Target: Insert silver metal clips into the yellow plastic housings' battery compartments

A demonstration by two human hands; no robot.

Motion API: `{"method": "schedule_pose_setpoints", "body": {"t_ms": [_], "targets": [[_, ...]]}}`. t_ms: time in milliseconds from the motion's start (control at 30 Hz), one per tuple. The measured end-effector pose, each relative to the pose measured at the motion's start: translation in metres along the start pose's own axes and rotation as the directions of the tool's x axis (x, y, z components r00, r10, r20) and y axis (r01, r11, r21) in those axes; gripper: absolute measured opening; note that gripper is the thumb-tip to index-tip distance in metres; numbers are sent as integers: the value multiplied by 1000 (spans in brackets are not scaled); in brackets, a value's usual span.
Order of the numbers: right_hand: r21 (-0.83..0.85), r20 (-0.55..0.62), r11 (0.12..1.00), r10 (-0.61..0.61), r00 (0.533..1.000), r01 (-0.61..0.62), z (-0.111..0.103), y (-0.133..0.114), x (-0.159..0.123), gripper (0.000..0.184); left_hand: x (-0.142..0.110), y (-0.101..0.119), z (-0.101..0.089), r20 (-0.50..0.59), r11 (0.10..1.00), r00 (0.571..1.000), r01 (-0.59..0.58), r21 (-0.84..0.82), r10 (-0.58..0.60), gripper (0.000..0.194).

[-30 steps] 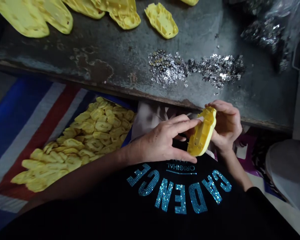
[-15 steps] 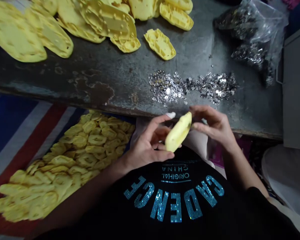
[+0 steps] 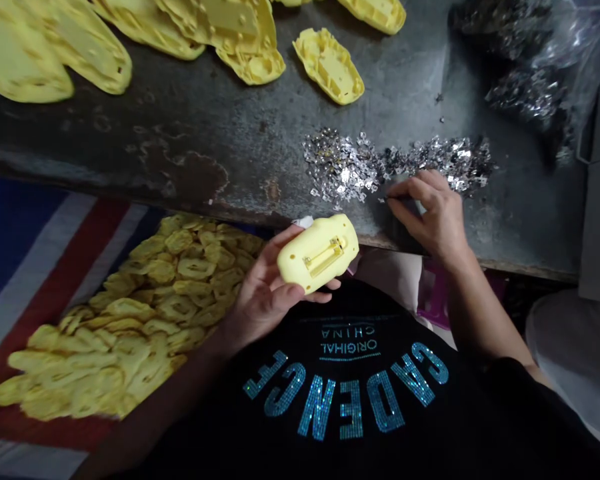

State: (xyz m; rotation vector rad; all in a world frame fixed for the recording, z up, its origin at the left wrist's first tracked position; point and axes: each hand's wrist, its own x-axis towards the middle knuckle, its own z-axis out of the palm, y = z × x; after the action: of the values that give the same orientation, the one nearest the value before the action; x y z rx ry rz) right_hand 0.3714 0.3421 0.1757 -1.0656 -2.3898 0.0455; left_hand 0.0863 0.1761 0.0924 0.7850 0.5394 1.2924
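Observation:
My left hand is closed around a yellow plastic shell, holding it just off the table's front edge. The shell's outer face is up and shows a slotted battery compartment with bits of metal at its ends. A white wrap covers one fingertip of that hand. On the table, my right hand pinches at the front of a pile of small shiny metal pieces. One small metal piece shows at its fingertips; the fingers partly hide the grip.
A loose yellow half-shell lies behind the pile, and larger yellow shells are heaped back left. Clear plastic bags of metal pieces stand at the right. Lower left, many yellow parts rest on a striped sheet.
My right hand has moved away from the shell to the metal pile and closed its fingertips there. My left hand has turned the shell so its compartment faces up. The view has shifted slightly.

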Motion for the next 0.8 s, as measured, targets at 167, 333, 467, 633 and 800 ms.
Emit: {"method": "schedule_pose_setpoints", "body": {"t_ms": [167,333,467,633,800], "targets": [[46,41,999,-2,999,0,-17,8,-36,16,5,-5,6,13,1000,999,29,6,-29,77],[114,-31,991,77,997,-73,-6,13,-44,15,11,-9,11,16,997,998,53,51,-54,75],[154,-91,987,60,994,-45,-7,4,-44,10,12,-11,19,20,998,998,52,31,-52,67],[389,-31,921,-19,999,29,-28,-35,-52,5,13,-12,30,52,992,992,117,39,-119,82],[461,6,885,-70,998,59,-39,-61,-56,8,12,-9,37,78,992,990,114,56,-118,86]]}}
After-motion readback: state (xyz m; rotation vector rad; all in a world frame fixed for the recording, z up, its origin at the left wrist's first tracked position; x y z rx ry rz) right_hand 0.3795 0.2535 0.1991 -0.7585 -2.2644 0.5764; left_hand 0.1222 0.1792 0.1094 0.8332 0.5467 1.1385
